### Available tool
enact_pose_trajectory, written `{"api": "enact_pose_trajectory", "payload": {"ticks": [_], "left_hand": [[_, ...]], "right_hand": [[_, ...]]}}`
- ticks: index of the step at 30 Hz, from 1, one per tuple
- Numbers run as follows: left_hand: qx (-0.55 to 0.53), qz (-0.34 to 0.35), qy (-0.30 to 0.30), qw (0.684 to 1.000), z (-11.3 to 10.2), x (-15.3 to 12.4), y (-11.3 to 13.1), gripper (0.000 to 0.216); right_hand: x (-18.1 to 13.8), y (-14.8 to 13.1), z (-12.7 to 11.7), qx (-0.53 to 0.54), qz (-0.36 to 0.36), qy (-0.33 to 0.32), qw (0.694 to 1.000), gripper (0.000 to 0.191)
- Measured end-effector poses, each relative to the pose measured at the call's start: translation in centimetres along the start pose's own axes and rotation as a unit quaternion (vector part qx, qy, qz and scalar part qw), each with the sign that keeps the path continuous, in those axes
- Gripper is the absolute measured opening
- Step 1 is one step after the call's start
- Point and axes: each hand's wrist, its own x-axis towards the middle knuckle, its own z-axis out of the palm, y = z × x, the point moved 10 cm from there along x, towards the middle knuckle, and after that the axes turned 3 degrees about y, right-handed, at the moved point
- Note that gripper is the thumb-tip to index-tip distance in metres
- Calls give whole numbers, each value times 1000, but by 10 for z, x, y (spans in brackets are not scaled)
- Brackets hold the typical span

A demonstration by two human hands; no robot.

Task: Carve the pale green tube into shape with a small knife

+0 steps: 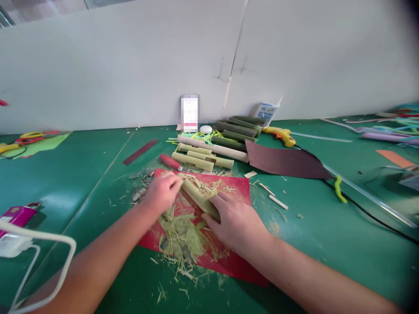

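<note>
A pale green bamboo tube (198, 197) lies slanted over a red sheet (244, 185) strewn with shavings (183, 235). Fingers of my right hand (234, 220) wrap round its near end, the thumb on the lower side. At the far end, my left hand (163, 189) is closed, its fingertips pinching at the tube's tip; whether something small is also between them is hidden. Just beyond my left hand lies a red-handled tool (170, 162), its working end hard to see. Several peeled bamboo pieces (193, 161) rest past the sheet, some with cut openings.
Darker green bamboo tubes (240, 128) are stacked behind, near an upright phone (190, 114). To the right are a brown sandpaper sheet (284, 161), a yellow glue gun (281, 134) and its black cord (369, 213). A white bent frame (70, 261) stands at lower left.
</note>
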Motion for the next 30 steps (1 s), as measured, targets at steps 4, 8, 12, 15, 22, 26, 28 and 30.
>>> {"api": "enact_pose_trajectory", "payload": {"ticks": [4, 8, 12, 15, 22, 26, 28, 30], "left_hand": [[-46, 4, -53, 998, 10, -1, 7, 19], [14, -21, 14, 1000, -3, 0, 2, 18], [-22, 31, -65, 997, 13, -4, 11, 20], [56, 19, 11, 998, -4, -5, 4, 21], [64, 26, 23, 997, -7, -5, 0, 22], [6, 45, -63, 997, 10, -5, 4, 23], [35, 10, -2, 999, -3, -3, -2, 20], [29, 17, -13, 999, 0, -3, 0, 21]], "right_hand": [[0, 0, 2, 0, 0, -4, 1000, 15], [0, 1, 2, 7, 1, -2, 1000, 15], [0, 0, 2, 11, -3, -3, 1000, 16], [0, 0, 1, 11, -1, -1, 1000, 17], [0, 0, 0, 9, -2, 1, 1000, 18], [0, 1, 0, 11, 9, -7, 1000, 17], [0, 1, 0, 7, 10, 0, 1000, 18], [0, 0, 0, 1, 5, 3, 1000, 17]]}}
